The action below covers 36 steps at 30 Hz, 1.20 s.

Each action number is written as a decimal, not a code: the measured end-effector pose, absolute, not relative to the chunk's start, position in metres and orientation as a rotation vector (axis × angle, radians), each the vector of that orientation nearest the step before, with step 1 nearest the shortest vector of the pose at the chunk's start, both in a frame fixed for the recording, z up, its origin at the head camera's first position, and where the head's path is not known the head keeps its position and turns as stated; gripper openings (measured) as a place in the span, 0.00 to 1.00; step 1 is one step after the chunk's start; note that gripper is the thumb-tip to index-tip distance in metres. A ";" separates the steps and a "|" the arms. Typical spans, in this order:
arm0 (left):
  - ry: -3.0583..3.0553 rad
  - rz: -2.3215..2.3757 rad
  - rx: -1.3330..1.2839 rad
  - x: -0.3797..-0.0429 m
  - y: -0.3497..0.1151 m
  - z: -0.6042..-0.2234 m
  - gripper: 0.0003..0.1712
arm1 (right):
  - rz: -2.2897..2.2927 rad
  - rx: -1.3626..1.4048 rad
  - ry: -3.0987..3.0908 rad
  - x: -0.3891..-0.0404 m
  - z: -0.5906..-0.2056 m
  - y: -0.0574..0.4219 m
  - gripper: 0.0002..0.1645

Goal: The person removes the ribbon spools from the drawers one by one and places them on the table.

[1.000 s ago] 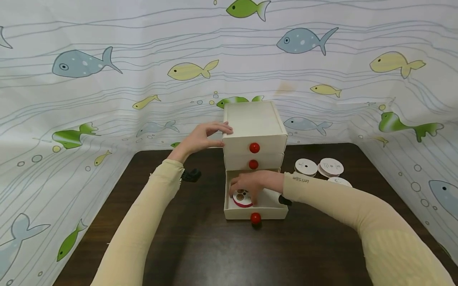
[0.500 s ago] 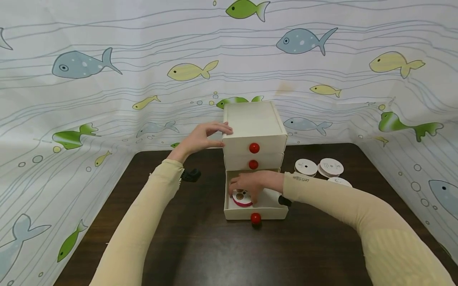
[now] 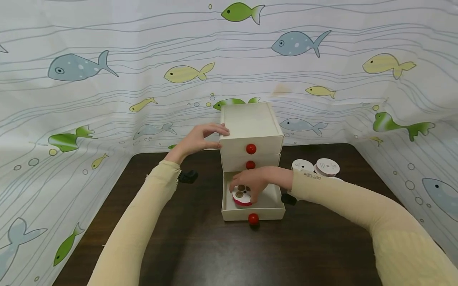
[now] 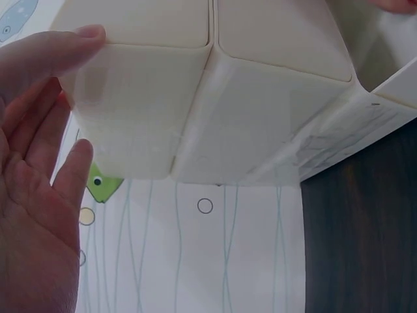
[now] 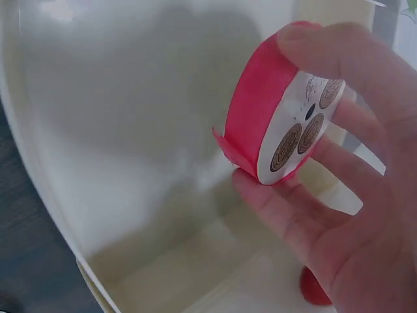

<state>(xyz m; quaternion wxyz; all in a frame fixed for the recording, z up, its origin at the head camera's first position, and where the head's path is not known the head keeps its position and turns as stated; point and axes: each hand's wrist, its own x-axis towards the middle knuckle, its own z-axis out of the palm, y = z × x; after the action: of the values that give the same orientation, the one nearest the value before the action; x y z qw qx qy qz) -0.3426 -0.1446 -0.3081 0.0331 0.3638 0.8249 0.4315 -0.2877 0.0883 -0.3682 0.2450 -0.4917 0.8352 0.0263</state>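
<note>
A spool of red ribbon (image 5: 260, 98) with white printed sides is held between the thumb and fingers of my right hand (image 3: 255, 180). It sits tilted in the right wrist view, above the floor of the pulled-out bottom drawer (image 3: 234, 215). The cream drawer box (image 3: 250, 119) stands at the back of the table, its upper drawers pushed in. My left hand (image 3: 196, 140) rests at its upper left edge. In the left wrist view, the thumb lies against the front while the other fingers reach round the top corner.
Several white ribbon spools (image 3: 327, 167) lie on the dark table (image 3: 214, 254) to the right of the box, partly behind my right sleeve. Red knobs (image 3: 253, 219) mark the drawer fronts. A fish-patterned cloth (image 3: 136, 63) surrounds the table's back and sides.
My right hand has risen slightly inside the drawer, lifting the ribbon spool a little. The head view has shifted slightly. My left hand stays at the box's edge.
</note>
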 end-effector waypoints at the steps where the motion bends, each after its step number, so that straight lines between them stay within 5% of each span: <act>1: 2.542 1.325 1.121 -0.342 -0.145 -0.308 0.23 | 0.051 -1.346 2.281 -0.287 -0.366 0.090 0.39; 21: 2.536 1.308 1.144 -0.342 -0.144 -0.306 0.22 | -0.084 -1.443 2.304 -0.273 -0.337 0.110 0.41; 36: 2.551 1.301 1.125 -0.341 -0.143 -0.306 0.22 | -0.232 -1.371 2.580 -0.249 -0.307 0.172 0.41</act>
<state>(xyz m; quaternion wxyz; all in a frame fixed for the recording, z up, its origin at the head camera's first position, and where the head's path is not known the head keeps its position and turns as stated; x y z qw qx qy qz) -0.3415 -0.1427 -0.3060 0.0323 0.3654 0.8287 0.4226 -0.2490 0.1716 -0.3071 0.1052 -0.4653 0.8754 -0.0786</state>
